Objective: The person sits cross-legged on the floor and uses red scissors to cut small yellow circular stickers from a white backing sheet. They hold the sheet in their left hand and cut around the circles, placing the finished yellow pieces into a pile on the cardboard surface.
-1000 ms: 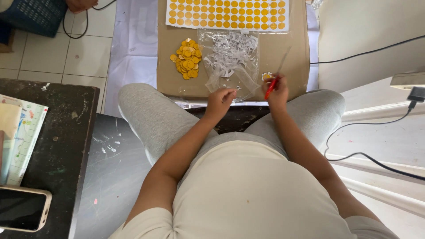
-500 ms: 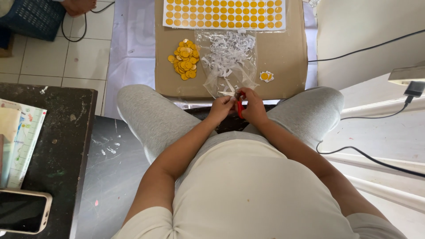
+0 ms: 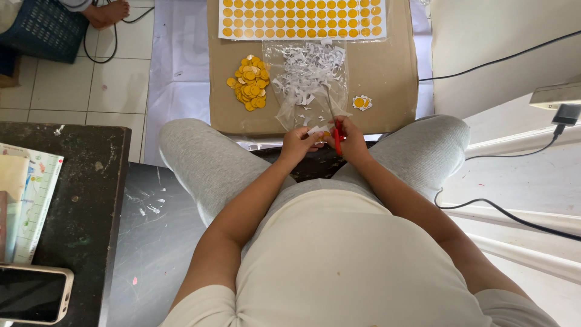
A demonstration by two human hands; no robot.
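Both hands are together at the near edge of the cardboard sheet (image 3: 387, 72), right above the lap. The right hand (image 3: 351, 138) has its grip closed around the red handles of a pair of scissors (image 3: 336, 130), whose blades point away from the body toward the clear plastic bag (image 3: 308, 85). The left hand (image 3: 298, 144) pinches a small white paper piece (image 3: 317, 130) between thumb and fingers, holding it just beside the scissors, touching or very nearly so; whether the blades are on the paper cannot be told.

On the cardboard, the bag holds a heap of white paper scraps (image 3: 305, 68). To its left lies a pile of cut orange round stickers (image 3: 249, 83); to its right, one small cut sticker piece (image 3: 362, 102) sits alone. At the far edge lies a sheet of orange dots (image 3: 302, 17) in rows.

Off to the left, a dark table (image 3: 78, 181) carries a phone (image 3: 33, 293) and some papers (image 3: 27, 200).
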